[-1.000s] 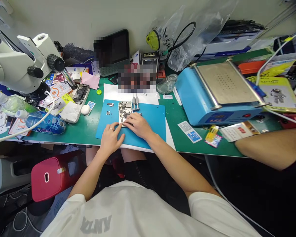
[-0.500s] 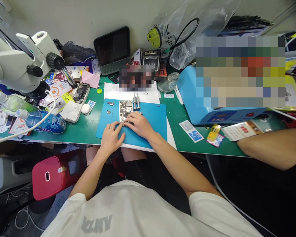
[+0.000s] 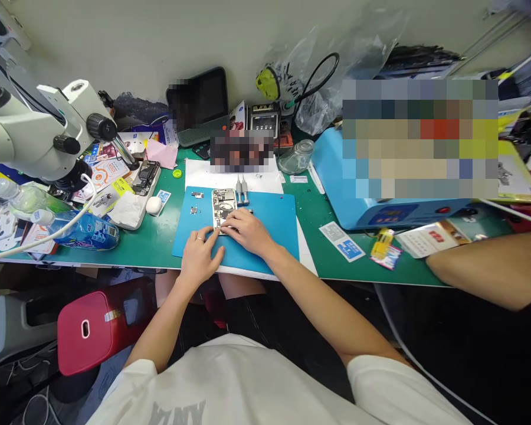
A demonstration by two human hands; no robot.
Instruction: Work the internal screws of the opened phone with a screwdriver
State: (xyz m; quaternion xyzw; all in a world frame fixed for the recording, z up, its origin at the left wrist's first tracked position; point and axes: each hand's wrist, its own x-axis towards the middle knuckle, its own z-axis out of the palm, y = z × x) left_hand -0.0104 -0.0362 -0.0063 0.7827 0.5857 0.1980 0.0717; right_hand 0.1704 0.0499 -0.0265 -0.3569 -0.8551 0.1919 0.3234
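An opened phone (image 3: 223, 203) with its inner parts bare lies on a blue mat (image 3: 274, 221). My left hand (image 3: 199, 257) rests on the mat at the phone's near end, a ring on one finger, fingers together against the phone's lower edge. My right hand (image 3: 245, 230) lies over the phone's near right corner with its fingers curled down onto it; whether they pinch a tool or part is hidden. Two small screwdrivers (image 3: 241, 190) lie just right of the phone's far end. Tiny loose parts (image 3: 194, 202) sit on the mat to the left.
A microscope (image 3: 30, 130) overhangs the left of the green bench (image 3: 150, 236). A water bottle (image 3: 82, 230), tissue and second opened phone (image 3: 145, 176) lie left. A blue heating machine (image 3: 371, 203) stands right, cards in front. Another person's forearm (image 3: 491, 274) rests at the right edge. A red case (image 3: 97, 321) sits below.
Both hands stay at the phone's near end with only slight finger shifts. The whole view has dropped a little as my head moved.
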